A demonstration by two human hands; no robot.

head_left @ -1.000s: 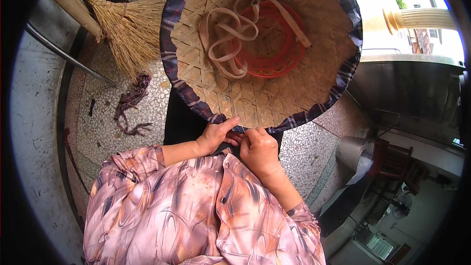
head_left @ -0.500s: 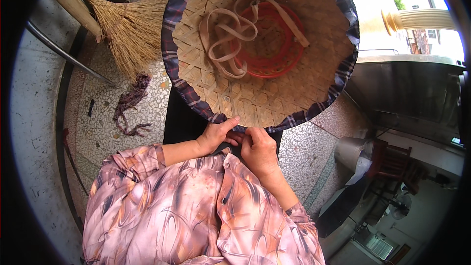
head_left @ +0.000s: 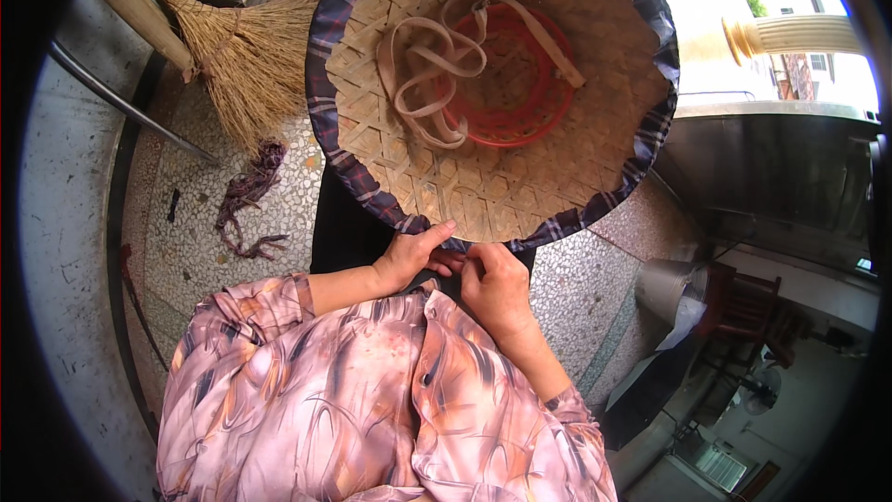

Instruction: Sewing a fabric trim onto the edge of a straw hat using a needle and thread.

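Observation:
A wide woven bamboo hat (head_left: 465, 191) rests hollow side up in front of me, its edge wrapped in dark plaid cloth (head_left: 342, 164). Inside it are a red plastic ring (head_left: 555, 121) and a loose, pale fabric strap (head_left: 406, 98). My left hand (head_left: 406, 254) grips the near rim, thumb over the cloth and fingers tucked underneath. Just right of it, my right hand (head_left: 497, 288) is closed in a pinch close to the cloth edge. Whatever it pinches is too small or hidden to make out.
A straw broom (head_left: 246, 60) leans at the upper left, beside a bundle of purplish strands (head_left: 249, 195) on the speckled floor (head_left: 186, 251). A metal bucket (head_left: 664, 288), wooden chairs (head_left: 739, 307) and a fan (head_left: 762, 389) stand to the right.
My right hand has shifted very slightly to the right and toward me, still closed. The left hand and the hat look the same.

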